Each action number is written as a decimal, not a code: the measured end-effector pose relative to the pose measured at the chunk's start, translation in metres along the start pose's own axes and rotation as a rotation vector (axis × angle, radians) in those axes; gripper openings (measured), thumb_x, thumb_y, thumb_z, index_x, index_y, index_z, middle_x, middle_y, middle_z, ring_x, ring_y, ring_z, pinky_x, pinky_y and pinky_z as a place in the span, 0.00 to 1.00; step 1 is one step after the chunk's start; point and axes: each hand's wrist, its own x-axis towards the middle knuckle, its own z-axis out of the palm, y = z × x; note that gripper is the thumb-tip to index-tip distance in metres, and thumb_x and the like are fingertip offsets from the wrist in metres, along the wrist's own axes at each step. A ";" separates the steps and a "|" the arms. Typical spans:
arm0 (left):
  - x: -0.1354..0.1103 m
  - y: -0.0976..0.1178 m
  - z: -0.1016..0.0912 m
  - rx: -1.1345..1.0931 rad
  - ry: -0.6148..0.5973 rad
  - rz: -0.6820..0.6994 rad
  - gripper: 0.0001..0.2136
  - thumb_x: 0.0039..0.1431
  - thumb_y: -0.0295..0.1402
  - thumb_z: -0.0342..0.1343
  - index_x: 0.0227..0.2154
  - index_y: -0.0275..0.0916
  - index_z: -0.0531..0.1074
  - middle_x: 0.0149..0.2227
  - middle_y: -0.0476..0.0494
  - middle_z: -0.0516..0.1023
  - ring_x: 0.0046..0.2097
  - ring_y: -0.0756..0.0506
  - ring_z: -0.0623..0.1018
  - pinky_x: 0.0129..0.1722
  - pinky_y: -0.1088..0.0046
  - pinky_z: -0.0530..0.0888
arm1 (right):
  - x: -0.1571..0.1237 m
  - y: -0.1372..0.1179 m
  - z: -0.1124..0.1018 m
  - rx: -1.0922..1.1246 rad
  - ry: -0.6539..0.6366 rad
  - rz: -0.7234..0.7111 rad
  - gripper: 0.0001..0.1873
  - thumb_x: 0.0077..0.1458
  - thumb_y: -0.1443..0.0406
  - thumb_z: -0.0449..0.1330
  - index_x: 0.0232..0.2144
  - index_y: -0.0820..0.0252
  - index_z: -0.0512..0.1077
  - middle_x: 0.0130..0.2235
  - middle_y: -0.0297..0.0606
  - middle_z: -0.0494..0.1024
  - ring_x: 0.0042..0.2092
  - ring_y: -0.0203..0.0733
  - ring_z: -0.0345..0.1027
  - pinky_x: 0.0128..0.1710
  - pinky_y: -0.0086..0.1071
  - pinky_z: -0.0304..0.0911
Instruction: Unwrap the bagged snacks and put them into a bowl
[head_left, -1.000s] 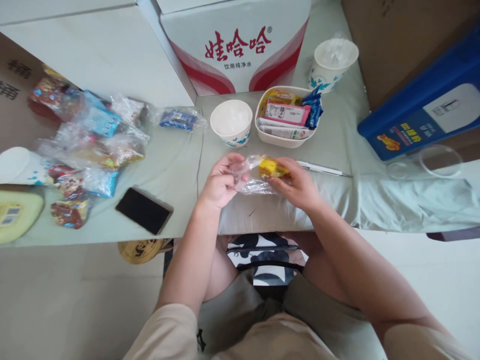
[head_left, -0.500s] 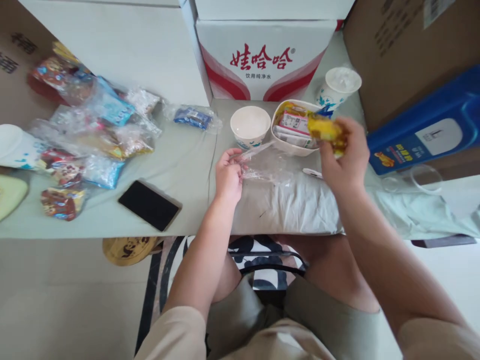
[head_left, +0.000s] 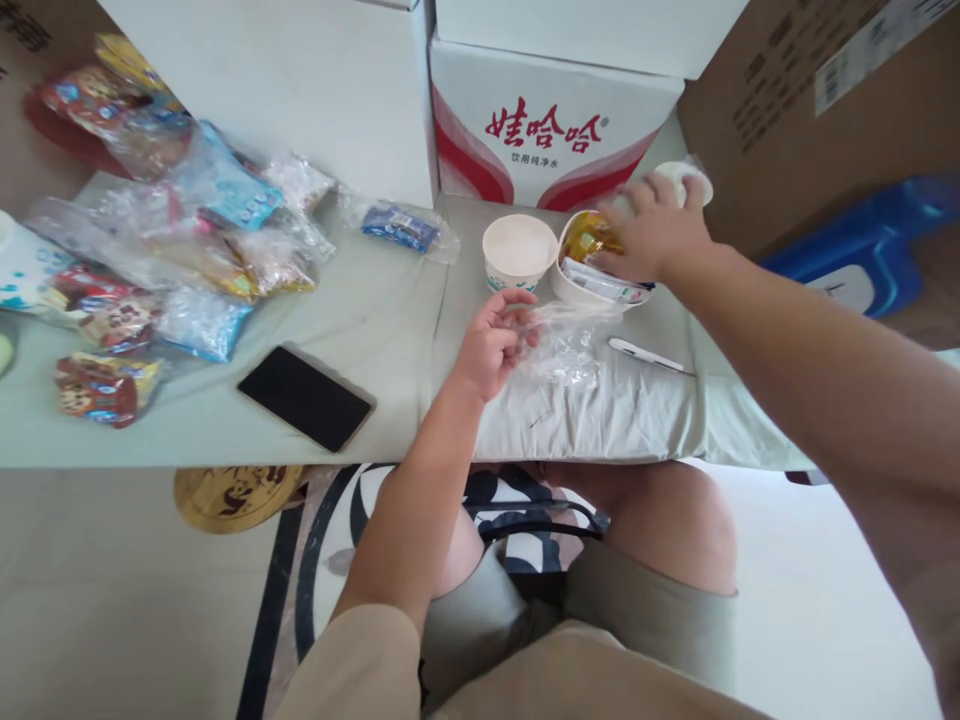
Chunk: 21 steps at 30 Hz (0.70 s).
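Observation:
My left hand (head_left: 496, 345) is closed on a crumpled clear plastic bag (head_left: 566, 345) lying on the cloth. Over the right side of a white bowl (head_left: 592, 293) my right hand (head_left: 656, 228) reaches with its fingers spread, slightly blurred, and no object shows in it. A shiny yellow packet (head_left: 589, 237) lies in the bowl beside flat white packets (head_left: 604, 280); my hand hides the rest. Just left of the bowl stands a white paper cup (head_left: 520, 250). Another cup (head_left: 686, 183) stands behind my right hand, partly covered by it.
A white pen-like cutter (head_left: 649, 356) lies right of the bag. At the left are a black phone (head_left: 306, 398), a blue packet in clear wrap (head_left: 401, 227) and a heap of wrapped snacks (head_left: 202, 240). Cartons (head_left: 555, 130) line the back; a blue package (head_left: 855, 270) leans at right.
My right hand has moved back and left over the bowl and let go of the yellow packet, which now lies inside. My left hand keeps the plastic bag. The view has shifted slightly.

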 end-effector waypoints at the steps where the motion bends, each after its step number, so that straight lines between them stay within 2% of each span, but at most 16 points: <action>1: -0.002 0.002 0.000 -0.005 -0.059 -0.028 0.25 0.27 0.20 0.47 0.35 0.39 0.73 0.27 0.51 0.75 0.26 0.53 0.73 0.19 0.81 0.56 | -0.009 -0.017 -0.007 0.077 0.038 -0.004 0.21 0.62 0.48 0.62 0.49 0.54 0.77 0.63 0.41 0.75 0.71 0.57 0.53 0.70 0.59 0.47; 3: -0.005 0.005 0.001 0.002 -0.148 -0.076 0.25 0.27 0.20 0.48 0.34 0.39 0.74 0.28 0.50 0.76 0.26 0.52 0.74 0.19 0.81 0.56 | -0.038 -0.057 -0.020 0.300 -0.011 0.022 0.25 0.64 0.44 0.56 0.54 0.47 0.75 0.64 0.38 0.74 0.68 0.51 0.62 0.70 0.52 0.54; 4: -0.007 0.006 0.001 0.013 -0.176 -0.094 0.24 0.28 0.20 0.48 0.34 0.39 0.74 0.29 0.50 0.76 0.26 0.52 0.74 0.19 0.81 0.56 | -0.056 -0.076 -0.023 0.443 -0.079 0.005 0.31 0.64 0.40 0.51 0.58 0.48 0.72 0.64 0.39 0.74 0.66 0.52 0.66 0.68 0.53 0.58; 5: -0.008 0.007 0.002 0.028 -0.193 -0.107 0.24 0.29 0.20 0.49 0.35 0.39 0.74 0.29 0.49 0.77 0.26 0.52 0.74 0.19 0.81 0.56 | -0.075 -0.091 -0.023 0.532 -0.176 -0.032 0.37 0.59 0.36 0.54 0.60 0.50 0.70 0.64 0.40 0.74 0.65 0.55 0.68 0.65 0.53 0.62; 6: -0.008 0.007 0.002 0.048 -0.202 -0.117 0.24 0.30 0.20 0.50 0.36 0.39 0.75 0.30 0.49 0.77 0.27 0.51 0.74 0.19 0.81 0.56 | -0.095 -0.103 -0.021 0.497 -0.261 -0.024 0.41 0.52 0.38 0.63 0.61 0.50 0.70 0.63 0.41 0.75 0.62 0.56 0.71 0.62 0.51 0.67; 7: -0.008 0.006 0.003 0.075 -0.203 -0.120 0.24 0.31 0.20 0.50 0.37 0.39 0.75 0.31 0.48 0.78 0.28 0.51 0.75 0.19 0.81 0.56 | -0.112 -0.112 -0.017 0.412 -0.255 0.042 0.39 0.49 0.43 0.69 0.58 0.52 0.72 0.55 0.42 0.81 0.53 0.54 0.77 0.54 0.48 0.71; 8: -0.007 0.005 0.002 0.109 -0.191 -0.112 0.25 0.32 0.19 0.51 0.38 0.40 0.76 0.33 0.47 0.79 0.29 0.50 0.76 0.19 0.81 0.57 | -0.128 -0.116 -0.011 0.337 -0.236 0.130 0.31 0.51 0.47 0.69 0.54 0.53 0.75 0.44 0.40 0.85 0.41 0.50 0.80 0.46 0.44 0.73; 10: -0.003 -0.001 0.002 0.190 -0.095 -0.035 0.26 0.34 0.17 0.53 0.40 0.42 0.76 0.39 0.45 0.80 0.35 0.48 0.79 0.21 0.81 0.61 | -0.151 -0.117 0.004 0.280 -0.129 0.328 0.15 0.57 0.52 0.64 0.37 0.56 0.77 0.26 0.35 0.79 0.26 0.42 0.73 0.31 0.37 0.69; 11: -0.001 -0.004 0.001 0.221 -0.007 0.036 0.26 0.36 0.16 0.54 0.42 0.43 0.76 0.43 0.45 0.80 0.38 0.47 0.80 0.24 0.81 0.66 | -0.158 -0.114 0.012 0.307 -0.051 0.422 0.13 0.59 0.53 0.62 0.32 0.57 0.75 0.22 0.32 0.76 0.22 0.39 0.69 0.27 0.34 0.65; 13: 0.002 -0.012 0.001 0.238 0.183 0.162 0.25 0.42 0.18 0.60 0.45 0.44 0.74 0.51 0.44 0.78 0.46 0.46 0.80 0.33 0.79 0.73 | -0.166 -0.109 0.027 0.438 0.130 0.567 0.13 0.59 0.54 0.60 0.29 0.56 0.70 0.20 0.30 0.73 0.19 0.36 0.66 0.22 0.31 0.61; 14: 0.002 -0.016 0.002 0.224 0.241 0.170 0.23 0.45 0.21 0.63 0.46 0.45 0.74 0.53 0.44 0.77 0.49 0.46 0.80 0.37 0.77 0.75 | -0.168 -0.106 0.035 0.527 0.218 0.612 0.13 0.59 0.54 0.61 0.30 0.55 0.69 0.21 0.29 0.73 0.19 0.35 0.66 0.21 0.30 0.60; 15: 0.001 -0.020 0.003 0.209 0.253 0.126 0.21 0.49 0.26 0.66 0.46 0.44 0.73 0.54 0.42 0.77 0.51 0.44 0.79 0.40 0.74 0.76 | -0.169 -0.104 0.041 0.619 0.288 0.641 0.13 0.58 0.53 0.61 0.31 0.55 0.68 0.22 0.29 0.74 0.20 0.35 0.67 0.21 0.29 0.61; 17: -0.002 -0.027 0.007 0.209 0.154 -0.063 0.18 0.52 0.36 0.69 0.45 0.42 0.74 0.51 0.39 0.79 0.50 0.42 0.80 0.40 0.70 0.78 | -0.171 -0.100 0.052 0.777 0.344 0.668 0.15 0.58 0.50 0.60 0.34 0.54 0.67 0.26 0.30 0.76 0.22 0.35 0.69 0.24 0.29 0.65; 19: -0.006 -0.032 0.011 0.266 0.023 -0.198 0.16 0.53 0.38 0.69 0.42 0.40 0.76 0.46 0.38 0.81 0.46 0.42 0.82 0.38 0.70 0.78 | -0.173 -0.097 0.060 0.835 0.272 0.663 0.16 0.58 0.48 0.59 0.33 0.54 0.67 0.28 0.31 0.77 0.25 0.37 0.72 0.27 0.31 0.69; 21: -0.007 -0.036 0.014 0.381 -0.035 -0.198 0.10 0.54 0.34 0.66 0.39 0.39 0.77 0.40 0.40 0.83 0.39 0.45 0.82 0.33 0.75 0.76 | -0.174 -0.092 0.065 0.756 0.203 0.641 0.16 0.57 0.49 0.61 0.34 0.55 0.69 0.30 0.33 0.78 0.29 0.39 0.73 0.30 0.33 0.70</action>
